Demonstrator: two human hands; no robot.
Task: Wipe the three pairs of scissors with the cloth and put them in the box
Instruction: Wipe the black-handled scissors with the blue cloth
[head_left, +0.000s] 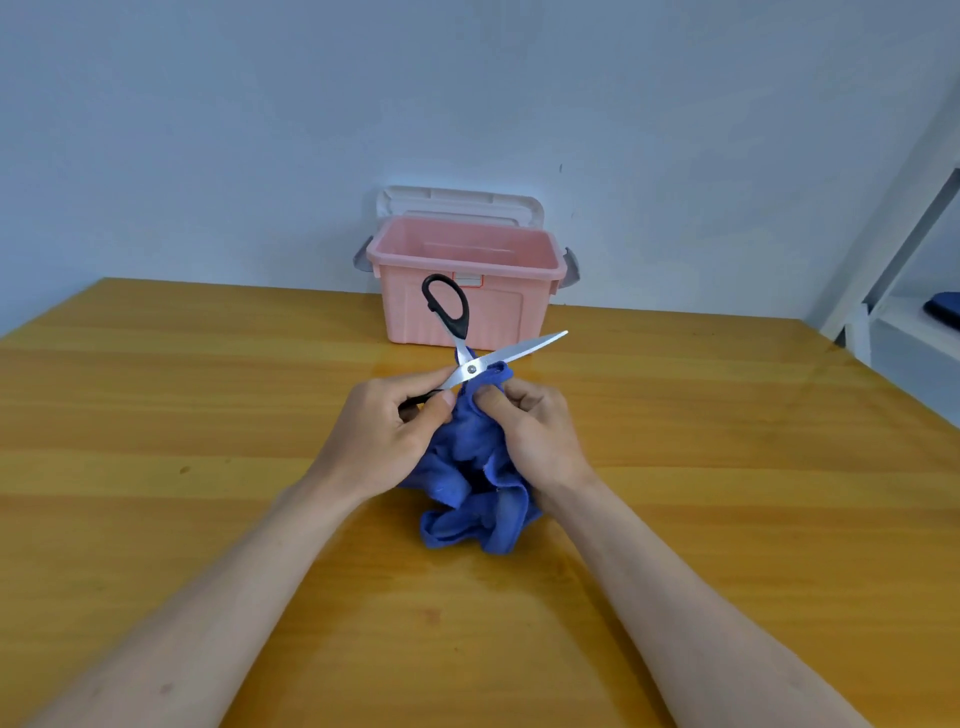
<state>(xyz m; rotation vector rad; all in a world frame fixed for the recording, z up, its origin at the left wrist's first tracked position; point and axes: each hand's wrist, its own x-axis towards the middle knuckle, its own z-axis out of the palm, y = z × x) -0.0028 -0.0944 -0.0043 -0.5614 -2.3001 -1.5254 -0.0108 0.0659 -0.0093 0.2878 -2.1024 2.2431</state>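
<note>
While the left hand (395, 431) pinches the scissors (470, 364) spread open, each blade is exposed for wiping. The right hand (535, 431) clamps the cloth (478, 499) against one blade; the box (467, 296) waits open behind.

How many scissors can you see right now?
1. The black-handled scissors, blades open, held in the left hand against the blue cloth. Others may lie hidden inside the pink box.

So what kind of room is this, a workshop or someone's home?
Hard to say; probably a plain indoor work corner: a bare wooden table against a blank pale wall, with a white shelf frame at the right.
</note>
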